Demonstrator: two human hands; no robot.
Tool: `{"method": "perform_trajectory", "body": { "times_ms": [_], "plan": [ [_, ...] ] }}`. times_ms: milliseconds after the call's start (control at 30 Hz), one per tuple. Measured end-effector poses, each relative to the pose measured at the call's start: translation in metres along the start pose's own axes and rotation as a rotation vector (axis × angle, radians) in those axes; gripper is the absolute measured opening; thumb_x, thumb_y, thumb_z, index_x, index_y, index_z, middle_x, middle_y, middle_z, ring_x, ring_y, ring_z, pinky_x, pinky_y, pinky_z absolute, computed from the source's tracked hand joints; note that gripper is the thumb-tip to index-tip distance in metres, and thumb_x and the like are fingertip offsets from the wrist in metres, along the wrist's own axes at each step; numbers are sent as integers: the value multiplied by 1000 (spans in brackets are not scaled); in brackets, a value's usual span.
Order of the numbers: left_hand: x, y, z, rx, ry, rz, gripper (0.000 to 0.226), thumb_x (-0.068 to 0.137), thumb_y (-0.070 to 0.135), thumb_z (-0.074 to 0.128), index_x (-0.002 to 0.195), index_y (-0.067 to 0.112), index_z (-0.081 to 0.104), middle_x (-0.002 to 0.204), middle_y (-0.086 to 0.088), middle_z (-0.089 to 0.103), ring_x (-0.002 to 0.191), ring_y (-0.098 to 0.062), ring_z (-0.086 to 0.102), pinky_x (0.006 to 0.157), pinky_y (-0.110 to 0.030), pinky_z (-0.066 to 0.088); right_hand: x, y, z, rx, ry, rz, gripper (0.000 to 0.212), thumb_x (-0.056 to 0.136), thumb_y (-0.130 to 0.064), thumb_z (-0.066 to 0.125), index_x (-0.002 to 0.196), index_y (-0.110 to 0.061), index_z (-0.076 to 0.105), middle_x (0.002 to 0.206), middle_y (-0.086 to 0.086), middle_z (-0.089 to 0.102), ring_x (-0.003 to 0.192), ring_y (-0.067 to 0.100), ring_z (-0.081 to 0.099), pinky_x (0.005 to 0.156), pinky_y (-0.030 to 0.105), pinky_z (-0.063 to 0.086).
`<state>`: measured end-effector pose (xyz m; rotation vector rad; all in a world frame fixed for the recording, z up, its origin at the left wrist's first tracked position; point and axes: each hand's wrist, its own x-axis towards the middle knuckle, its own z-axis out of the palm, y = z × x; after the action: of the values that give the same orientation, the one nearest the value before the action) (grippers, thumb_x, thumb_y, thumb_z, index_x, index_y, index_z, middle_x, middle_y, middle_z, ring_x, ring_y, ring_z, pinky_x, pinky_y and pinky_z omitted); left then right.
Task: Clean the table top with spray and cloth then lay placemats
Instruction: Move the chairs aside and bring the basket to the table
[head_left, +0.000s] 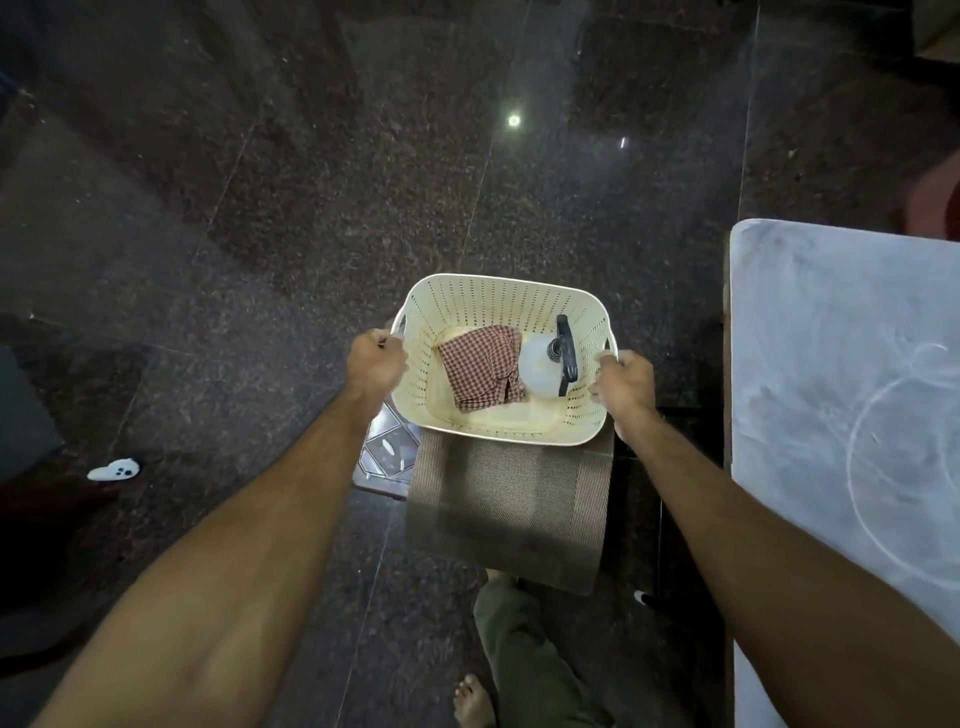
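A: Basket check, working left to right. Left hand is gripping the basket's left rim at the handle slot, fingers curled round the edge. Checked cloth is lying crumpled on the basket floor, left of centre. Spray bottle is lying on its side just beside the cloth, touching it, dark trigger head toward the right wall. Right hand is gripping the right rim, fingers curled over it.

B: Where is the basket sitting?

A: It is overlapping the far edge of a brown woven placemat. Cannot tell whether it is resting on the mat or being held just above it. A patterned one is peeking out at the mat's left edge.

B: Step in hand?

A: Judging it as supply handling, before any cleaning. Table top is standing at the right, well apart from the basket, showing dusty chalky swirls, so wiping is not yet done.

B: Next move?

A: Probably bringing the basket within reach of the table, then freeing a hand for the bottle. Keeping the basket level matters, since the bottle could roll.
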<state>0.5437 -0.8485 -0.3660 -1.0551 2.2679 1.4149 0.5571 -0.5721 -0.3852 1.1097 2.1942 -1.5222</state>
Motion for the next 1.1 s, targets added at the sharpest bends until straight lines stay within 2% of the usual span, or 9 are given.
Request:
{"method": "perform_trajectory", "body": {
  "times_ms": [100, 200, 333, 433, 533, 700, 867, 1000, 1100],
  "plan": [
    [-8, 7, -1, -98, -7, -27, 18, 99, 13, 52, 85, 7, 59, 66, -2, 53, 57, -12, 50, 43, -12, 43, -1, 1, -3, 67, -3, 11, 18, 98, -18, 52, 103, -7, 66, 72, -3, 57, 61, 11, 51, 53, 26, 40],
    [-17, 10, -8, -163, -28, -27, 28, 98, 13, 52, 70, 11, 51, 61, -2, 45, 52, -13, 40, 40, -16, 37, -10, -3, -10, 105, -10, 3, 19, 99, -19, 51, 85, -14, 62, 70, -5, 56, 60, 9, 49, 49, 24, 36],
    [-37, 9, -19, -231, -45, -13, 34, 102, 20, 48, 69, 13, 47, 59, 0, 42, 45, -9, 36, 39, -18, 30, -27, -10, -22, 94, -21, -33, 31, 100, -23, 48, 70, -19, 53, 68, -4, 54, 59, 12, 48, 48, 25, 34],
    [-58, 5, -30, -223, -44, 15, 36, 104, 28, 45, 72, 13, 49, 64, 0, 46, 51, -10, 39, 44, -20, 34, -47, -14, -33, 86, -20, -62, 35, 99, -26, 49, 65, -16, 48, 65, 0, 51, 63, 18, 48, 50, 28, 34],
    [-82, -1, -43, -229, -52, 43, 35, 105, 30, 44, 74, 14, 51, 66, 0, 47, 55, -11, 40, 50, -23, 34, -73, -18, -47, 84, -2, -84, 36, 98, -26, 50, 64, -15, 50, 64, 1, 53, 61, 18, 49, 51, 29, 34],
    [-133, -14, -63, -238, -76, 97, 34, 104, 26, 44, 73, 14, 52, 66, 1, 48, 55, -11, 40, 50, -24, 34, -128, -9, -77, 57, 38, -127, 34, 97, -24, 49, 65, -12, 51, 64, 3, 54, 58, 19, 50, 48, 28, 34],
    [-188, -28, -80, -231, -114, 133, 30, 102, 21, 46, 74, 14, 53, 66, 2, 48, 56, -10, 40, 50, -24, 34, -180, 15, -110, 63, 69, -168, 36, 97, -24, 50, 63, -15, 46, 58, 0, 46, 52, 17, 43, 47, 28, 32],
    [-228, -39, -85, -260, -157, 158, 29, 100, 18, 47, 72, 15, 53, 63, 3, 47, 54, -10, 38, 49, -23, 33, -217, 36, -140, 120, 89, -192, 25, 96, -22, 53, 72, -13, 53, 58, 1, 42, 50, 16, 37, 47, 28, 29],
    [-258, -43, -80, -245, -201, 185, 30, 102, 22, 47, 74, 15, 53, 63, 3, 47, 52, -9, 37, 51, -23, 33, -239, 54, -168, 161, 98, -190, 30, 95, -21, 53, 66, -15, 50, 57, -1, 41, 48, 14, 35, 46, 28, 27]
  ]
}}
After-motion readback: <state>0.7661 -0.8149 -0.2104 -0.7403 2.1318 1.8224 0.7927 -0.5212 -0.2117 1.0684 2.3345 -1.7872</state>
